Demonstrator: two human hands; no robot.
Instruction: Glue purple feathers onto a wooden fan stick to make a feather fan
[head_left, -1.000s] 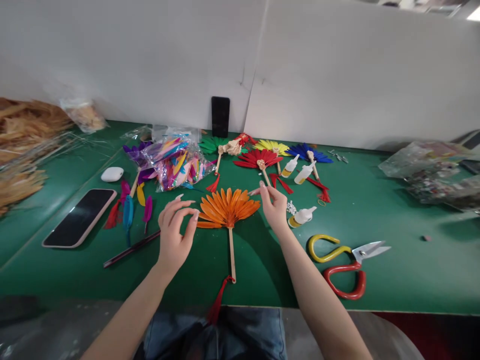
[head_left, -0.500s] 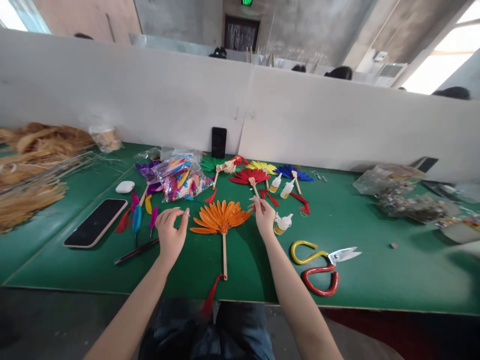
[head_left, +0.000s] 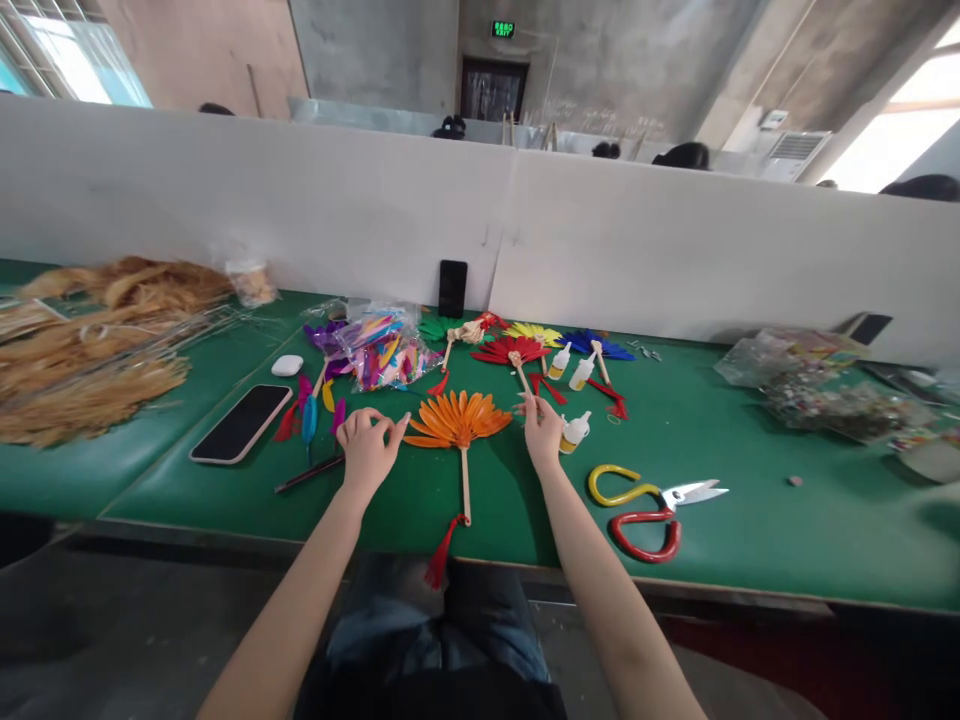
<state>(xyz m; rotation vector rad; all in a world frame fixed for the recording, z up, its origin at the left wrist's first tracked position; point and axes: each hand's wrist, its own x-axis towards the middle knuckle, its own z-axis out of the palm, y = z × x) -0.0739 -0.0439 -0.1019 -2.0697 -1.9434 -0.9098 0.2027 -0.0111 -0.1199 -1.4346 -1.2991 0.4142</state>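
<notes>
An orange leaf fan [head_left: 457, 419] with a wooden stick and a red tassel [head_left: 442, 552] lies flat on the green table [head_left: 750, 520] between my hands. My left hand [head_left: 367, 447] rests at the fan's left edge with the fingers curled in a pinch; what they pinch is too small to make out. At the fan's right edge, my right hand [head_left: 541, 430] has its fingertips drawn together, next to a small glue bottle [head_left: 574, 432].
Red, yellow, blue and green fans [head_left: 517, 348], two glue bottles [head_left: 570, 366] and a bag of coloured feathers [head_left: 382, 352] lie behind. A phone [head_left: 241, 423], loose feathers [head_left: 309, 408] and straw piles [head_left: 82, 350] lie left. Scissors [head_left: 652, 510] lie right. A white partition [head_left: 600, 240] backs the table.
The camera has tilted up and pulled back, showing the room beyond the partition. My left fingers have curled closer together at the fan's edge; my right hand stays by the glue bottle.
</notes>
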